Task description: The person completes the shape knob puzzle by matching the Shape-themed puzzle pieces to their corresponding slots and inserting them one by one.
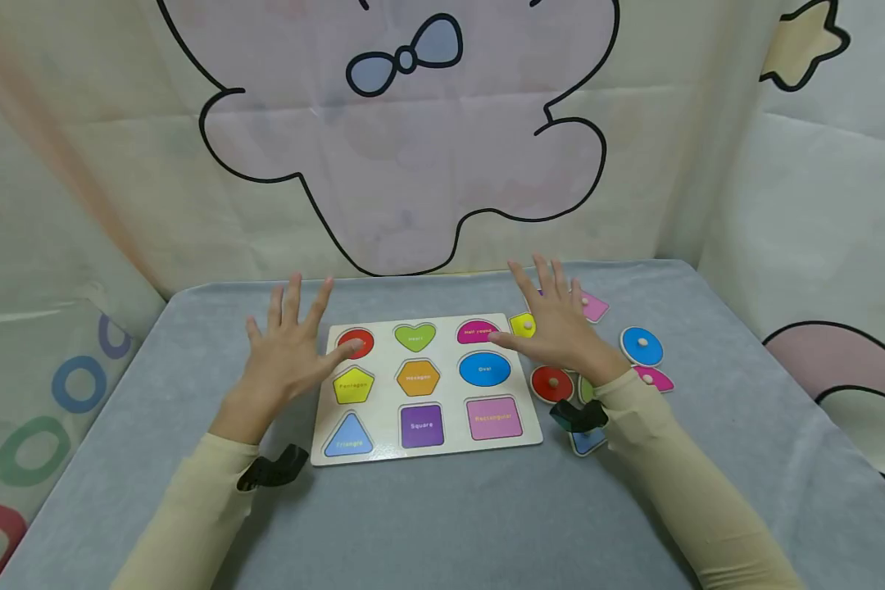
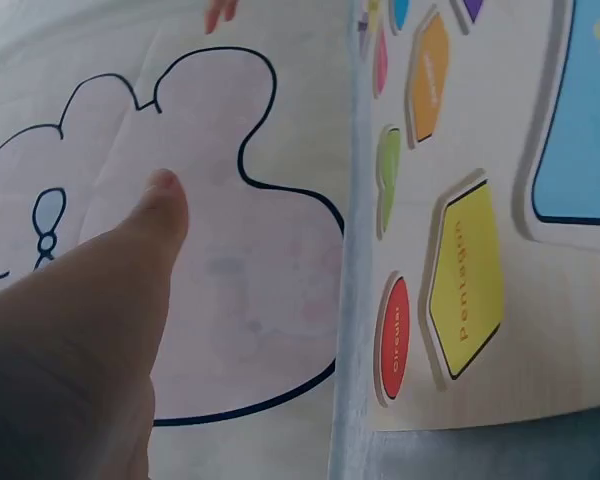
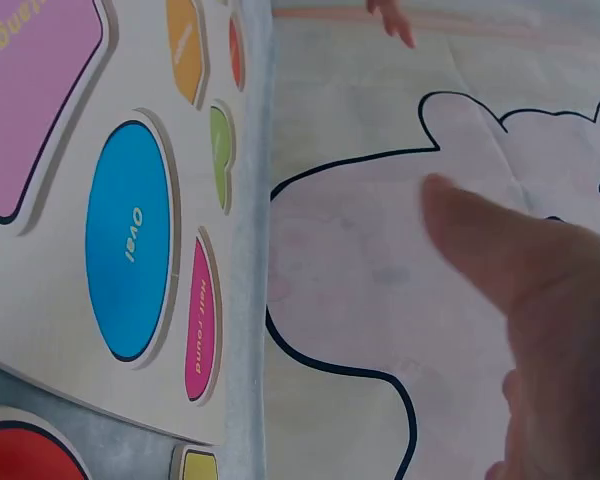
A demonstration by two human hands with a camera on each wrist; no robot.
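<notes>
A white shape puzzle board [image 1: 383, 426] lies on the table, its rows of coloured, labelled shapes including a red circle, yellow pentagon [image 2: 465, 280] and blue oval [image 3: 128, 240]. My left hand [image 1: 283, 360] hovers by the board's left side, fingers spread and straight, holding nothing. Over the right edge, my right hand [image 1: 560, 328] is raised likewise with nothing in it. Beneath and around the right hand lie loose knobbed pieces: a red circle [image 1: 552, 383], a blue oval [image 1: 642, 346], a yellow piece [image 1: 523, 324] and a pink half round [image 1: 655, 378]. Some are partly hidden by that hand and arm.
A light blue cloth [image 1: 442, 516] covers the table. A pale curtain [image 1: 671, 164] with cartoon drawings hangs behind and at the sides. A blue triangle piece [image 1: 587, 441] lies under the right wrist, and a pink rectangle [image 1: 596, 307] lies farther back.
</notes>
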